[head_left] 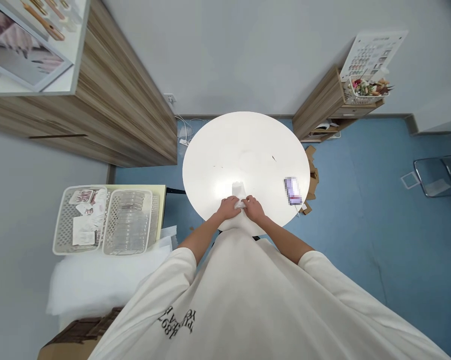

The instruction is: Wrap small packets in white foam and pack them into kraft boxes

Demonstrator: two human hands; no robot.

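Note:
A small, thin white sheet, perhaps soft wrapping material, lies near the front edge of the round white table. My left hand is closed on its lower left side, fingers bent inward. On the opposite side, my right hand grips the sheet's lower right edge between thumb and fingers. Both hands rest low over the tabletop, close together. Whether anything is wrapped inside the sheet, I cannot tell. To the right on the table lies a blurred purple-and-white thing, with a cable at its lower end.
Two white plastic baskets stand at left: one holds cards and packets, the other clear plastic cases. White foam wrap lies below them. A wooden cabinet rises behind; flattened cardboard leans right of the table.

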